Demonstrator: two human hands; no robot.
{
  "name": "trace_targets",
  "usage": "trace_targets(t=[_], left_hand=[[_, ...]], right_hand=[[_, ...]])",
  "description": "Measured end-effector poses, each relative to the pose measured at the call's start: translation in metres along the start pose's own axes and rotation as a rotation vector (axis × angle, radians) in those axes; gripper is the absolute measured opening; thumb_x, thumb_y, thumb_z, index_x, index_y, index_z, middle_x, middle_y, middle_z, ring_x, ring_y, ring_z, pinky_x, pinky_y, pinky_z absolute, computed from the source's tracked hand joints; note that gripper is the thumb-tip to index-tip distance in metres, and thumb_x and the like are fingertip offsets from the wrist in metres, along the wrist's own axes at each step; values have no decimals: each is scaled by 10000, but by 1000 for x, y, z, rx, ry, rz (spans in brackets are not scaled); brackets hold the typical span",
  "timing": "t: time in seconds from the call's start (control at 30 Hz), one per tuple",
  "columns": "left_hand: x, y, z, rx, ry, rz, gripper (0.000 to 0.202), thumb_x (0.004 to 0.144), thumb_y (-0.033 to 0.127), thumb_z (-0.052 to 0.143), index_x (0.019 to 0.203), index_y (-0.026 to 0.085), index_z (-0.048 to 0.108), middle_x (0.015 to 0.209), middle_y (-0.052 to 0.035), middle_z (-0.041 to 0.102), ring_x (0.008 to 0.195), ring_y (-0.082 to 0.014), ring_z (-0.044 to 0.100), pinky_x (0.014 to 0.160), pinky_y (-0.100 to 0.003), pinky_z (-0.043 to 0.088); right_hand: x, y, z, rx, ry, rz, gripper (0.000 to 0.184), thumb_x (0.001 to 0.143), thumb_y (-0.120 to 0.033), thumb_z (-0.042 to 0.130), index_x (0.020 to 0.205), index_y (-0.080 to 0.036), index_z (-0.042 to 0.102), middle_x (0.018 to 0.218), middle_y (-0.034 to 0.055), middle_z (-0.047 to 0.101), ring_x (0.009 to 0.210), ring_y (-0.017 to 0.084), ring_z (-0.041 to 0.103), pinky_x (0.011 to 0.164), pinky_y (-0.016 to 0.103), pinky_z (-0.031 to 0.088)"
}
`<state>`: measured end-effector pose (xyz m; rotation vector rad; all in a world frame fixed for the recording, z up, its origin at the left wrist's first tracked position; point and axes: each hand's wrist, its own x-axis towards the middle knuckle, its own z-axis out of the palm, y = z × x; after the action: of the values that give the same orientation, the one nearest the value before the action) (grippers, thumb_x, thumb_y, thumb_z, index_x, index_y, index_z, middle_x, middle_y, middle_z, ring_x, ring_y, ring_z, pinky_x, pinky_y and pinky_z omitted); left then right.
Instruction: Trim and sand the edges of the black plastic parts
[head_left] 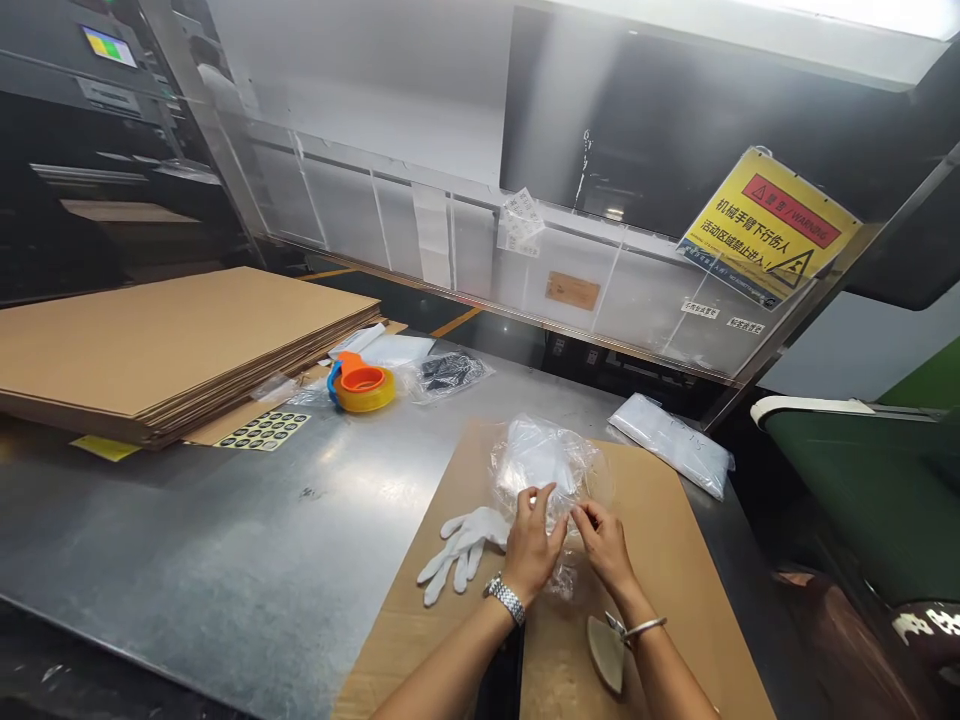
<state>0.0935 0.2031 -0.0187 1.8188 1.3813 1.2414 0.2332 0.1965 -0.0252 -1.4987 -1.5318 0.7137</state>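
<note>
A crumpled clear plastic bag with something white inside lies on a flat brown cardboard sheet. My left hand, with a metal watch at the wrist, has its curled fingers on the near part of the bag. Close by on the right, my right hand pinches the bag's near edge between thumb and finger. A white glove rests on the cardboard left of my left hand. Below my right wrist is a beige, rounded blade-shaped thing with a metal part, partly hidden by the arm.
Left on the metal table are a cardboard stack, a sticker sheet and yellow tape in an orange dispenser. A bag with dark contents lies behind. A white packet is at right, below a yellow warning sign.
</note>
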Motion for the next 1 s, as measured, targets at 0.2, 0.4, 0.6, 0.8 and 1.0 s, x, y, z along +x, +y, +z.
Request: trace_targets(t=[0.2, 0.4, 0.6, 0.8, 1.0], left_hand=[[-9, 13, -25, 225, -41, 223, 289, 801, 148, 494, 1052, 228, 615, 992, -89, 549, 940, -263, 468, 822, -428, 407], [-17, -2, -44, 326, -87, 323, 280, 855, 117, 384, 998, 187, 614, 823, -70, 537, 791, -210, 492, 716, -343, 425], [-35, -10, -63, 335, -156, 438, 270, 783, 138, 492, 1034, 174, 583, 947, -80, 546, 897, -216, 504, 778, -338, 440], [-44, -24, -69, 396, -71, 409, 308, 858, 106, 375, 1058, 180, 596, 748, -51, 549, 738, -195, 501, 653, -317, 417], [-58, -36, -72, 430, -25, 329, 285, 869, 137, 382, 1021, 160, 622, 758, -68, 553, 775, -208, 504, 692, -329, 416]], right_hand=[[-13, -41, 0, -215, -41, -214, 145, 853, -257, 521, 770, -163, 594, 750, 7, 559, 747, 142, 523, 711, 300, 418], [-27, -55, 7, -279, -44, -245, 162, 836, -181, 446, 807, -176, 605, 764, 42, 569, 738, 164, 518, 666, 263, 382], [-46, -62, 21, -282, -98, -250, 195, 870, -224, 438, 816, -187, 621, 724, 28, 578, 700, 151, 529, 640, 243, 389], [-56, -60, 22, -310, -78, -197, 198, 858, -272, 459, 966, -192, 604, 829, 54, 605, 746, 170, 548, 671, 266, 407], [-125, -36, 52, -381, -22, 31, 188, 778, -413, 553, 744, -232, 590, 552, 37, 555, 504, 186, 511, 500, 281, 323]])
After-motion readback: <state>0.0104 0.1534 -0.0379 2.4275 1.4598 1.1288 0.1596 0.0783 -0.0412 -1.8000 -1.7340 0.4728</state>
